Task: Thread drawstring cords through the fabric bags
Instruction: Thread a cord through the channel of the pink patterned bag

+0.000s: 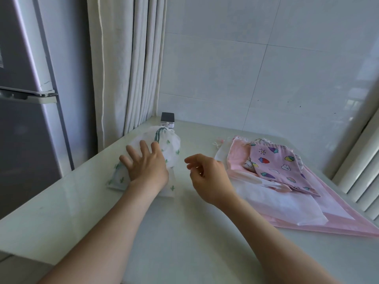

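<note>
The left hand [145,162] is lying flat with its fingers spread wide. It is pressing down on a white cloth bag with little green cactus shapes [173,148]. The hand is hiding the middle of this bag, so only its two ends are showing. The bag is lying on a pale shiny desk [184,232], near the far left corner. Green and white cords [159,136] are bunching at its gathered top, which is pointing to the far edge.

The right hand [207,175] is hovering over the desk with its fingers loosely curled. It is a bit blurry, and nothing is showing in it.

A small box with a dark top and white bottom [167,119] is sitting at the far edge, and the bag is hiding part of it.

A pile of pink and white cloth bags [287,203] is lying along the right edge, and the picture is cutting off its near corner. A pink cloth bag with fruit and bunny pictures [274,162] is lying on top.

A cream curtain [123,68] is hanging behind the left edge, beside a grey fridge [26,119]. A white tiled wall [246,68] is standing behind the desk, and a white slatted thing [361,177] is leaning at the right.

A sticker [1,56] on the fridge is cut off and too blurry to read.
</note>
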Motion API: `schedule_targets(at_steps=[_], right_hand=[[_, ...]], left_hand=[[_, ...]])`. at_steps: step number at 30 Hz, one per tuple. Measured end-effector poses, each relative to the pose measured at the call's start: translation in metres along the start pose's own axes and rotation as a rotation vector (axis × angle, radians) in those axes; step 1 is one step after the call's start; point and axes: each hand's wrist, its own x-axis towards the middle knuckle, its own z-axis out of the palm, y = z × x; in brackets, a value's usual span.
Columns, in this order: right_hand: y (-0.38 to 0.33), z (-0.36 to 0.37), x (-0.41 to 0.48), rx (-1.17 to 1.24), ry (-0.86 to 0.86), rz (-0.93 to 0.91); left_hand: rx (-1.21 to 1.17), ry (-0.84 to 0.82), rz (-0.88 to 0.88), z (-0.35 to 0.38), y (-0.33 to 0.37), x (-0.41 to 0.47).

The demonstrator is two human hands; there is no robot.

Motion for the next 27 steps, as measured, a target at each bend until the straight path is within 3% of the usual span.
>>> schedule_targets(at_steps=[6,10,13,15,18,21,27], right_hand=[[0.012,-0.006,-0.006,-0.149,0.003,-0.042],[0.018,-0.013,-0.005,-0.185,0.071,-0.066],[0.026,-0.027,-0.002,-0.274,0.219,0.026],[0.034,-0.043,0.0,-0.396,0.309,0.129],[0.052,-0.07,-0.001,-0.544,0.332,0.23],[0.067,-0.091,-0.006,-0.685,0.326,0.359],[0.077,-0.104,-0.007,-0.613,0.181,0.565]], left_hand=[[0.072,0.072,-0.054,-0.004,-0.003,0.001],[-0.071,0.342,-0.045,-0.004,0.002,-0.006],[-0.198,0.551,0.1,-0.002,0.011,-0.009],[-0.304,0.569,0.307,-0.002,0.021,-0.014],[-0.38,0.393,0.635,0.005,0.036,-0.023],[-0.383,0.149,0.857,0.009,0.051,-0.033],[-0.27,-0.153,0.987,-0.007,0.085,-0.035]])
